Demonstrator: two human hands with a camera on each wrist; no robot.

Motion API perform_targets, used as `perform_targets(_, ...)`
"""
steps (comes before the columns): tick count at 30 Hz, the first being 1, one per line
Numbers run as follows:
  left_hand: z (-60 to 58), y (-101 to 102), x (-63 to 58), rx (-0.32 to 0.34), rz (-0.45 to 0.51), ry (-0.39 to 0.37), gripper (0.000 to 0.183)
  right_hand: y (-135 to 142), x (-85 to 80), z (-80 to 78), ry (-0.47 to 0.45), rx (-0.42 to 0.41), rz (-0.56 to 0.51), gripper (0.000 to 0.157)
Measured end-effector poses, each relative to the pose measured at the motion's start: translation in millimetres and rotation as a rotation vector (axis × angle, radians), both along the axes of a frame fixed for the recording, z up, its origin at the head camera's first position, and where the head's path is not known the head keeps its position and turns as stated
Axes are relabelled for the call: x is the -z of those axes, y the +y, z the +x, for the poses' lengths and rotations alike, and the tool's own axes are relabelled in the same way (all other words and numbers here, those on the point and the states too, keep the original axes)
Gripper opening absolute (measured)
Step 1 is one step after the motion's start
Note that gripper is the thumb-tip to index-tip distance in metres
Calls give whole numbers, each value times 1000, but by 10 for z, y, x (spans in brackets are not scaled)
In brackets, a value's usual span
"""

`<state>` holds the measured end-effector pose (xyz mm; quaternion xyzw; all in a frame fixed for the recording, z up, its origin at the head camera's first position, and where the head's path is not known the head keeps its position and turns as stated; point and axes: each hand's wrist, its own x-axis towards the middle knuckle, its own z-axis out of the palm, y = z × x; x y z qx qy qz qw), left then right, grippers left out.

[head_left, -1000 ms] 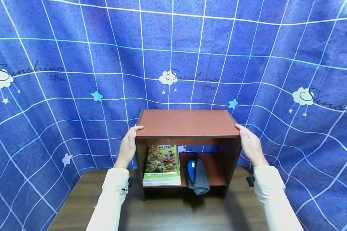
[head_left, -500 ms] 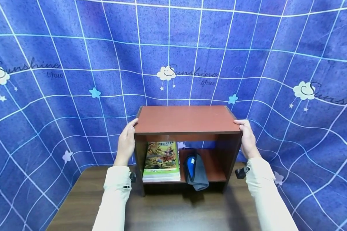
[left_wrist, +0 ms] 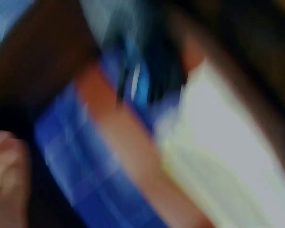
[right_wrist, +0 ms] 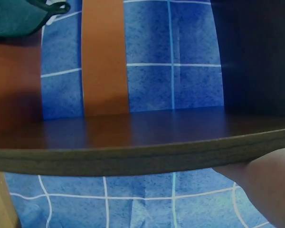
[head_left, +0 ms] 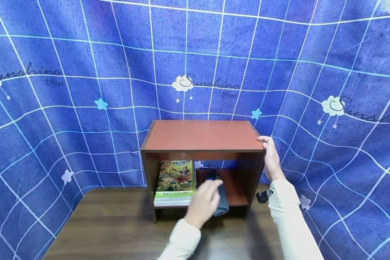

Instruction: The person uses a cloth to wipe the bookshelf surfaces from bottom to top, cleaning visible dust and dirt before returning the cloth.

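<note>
A small wooden shelf (head_left: 204,135) with a red-brown top and dark sides stands on the table. My right hand (head_left: 271,157) holds its upper right corner, fingers over the top edge and palm against the side panel. My left hand (head_left: 203,203), blurred, is in front of the shelf's opening, fingers loosely bent. It overlaps a dark grey cloth item (head_left: 222,206) with a blue part, which hangs over the front of the inner board; much of that item is hidden behind the hand. In the left wrist view, part of the left hand (left_wrist: 8,171) shows at the left edge.
Inside the shelf on the left lies a stack of books (head_left: 175,177) with a colourful cover on top. Around the wooden table (head_left: 113,216) hangs a blue gridded curtain (head_left: 123,90), close behind the shelf.
My left hand has left the shelf's upper left side and moved down and right to the opening by the grey cloth item. My right hand stays on the upper right corner.
</note>
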<state>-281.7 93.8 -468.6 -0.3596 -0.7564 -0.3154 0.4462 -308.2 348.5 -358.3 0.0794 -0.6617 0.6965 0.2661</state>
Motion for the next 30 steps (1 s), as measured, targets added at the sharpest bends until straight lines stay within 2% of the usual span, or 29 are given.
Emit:
perform_targets(2,58,261,283,-130,-171,-139,50,-1,-4,-5,-5,-4,-5,37)
perform_targets(4,81,461,536,-313,-323,-248,79,-8,-18,-11,-6,-6,-1,38)
perform_targets(6,57,594,747,-481,-442,-285,100,-13,-36,-15,-6,-11,3,38)
perform_targets(7,34,636,832,-544,-475,-287,102,-12,-44,-19,-4,-20,2,37)
perform_targets(8,4,664,903,-595,-492,-270,95,-10,-51,-21,-3,-25,5,37)
perform_targets(10,-62,689,1007,-648,-479,-207,71,0,-56,-21,-4,-51,-4,36)
perform_targets(11,-91,687,1042,-651,-459,-175,57,7,-54,-17,-7,-69,-10,35)
perform_targets(13,-134,662,1086,-632,-423,-133,41,22,-38,-6,-14,-113,-24,33)
perform_targets(15,-160,612,1082,-576,-392,-144,38,36,-11,1,-18,-165,-44,30)
perform_targets(18,-199,536,986,-487,-289,-256,44,36,30,-2,-16,-226,-54,29)
perform_targets(21,-280,543,753,-373,-24,-422,44,22,51,-25,-10,-244,-61,30)
perform_targets(24,-351,676,401,-216,299,-564,41,18,51,-34,-7,-227,-62,31)
perform_targets(26,-361,815,142,-126,460,-623,44,38,51,-32,-8,-210,-59,31)
perform_targets(28,-336,966,-115,-46,565,-656,45,72,49,-19,-8,-198,-53,31)
perform_targets(30,-294,1122,-326,17,618,-652,42,115,50,-11,-6,-192,-50,30)
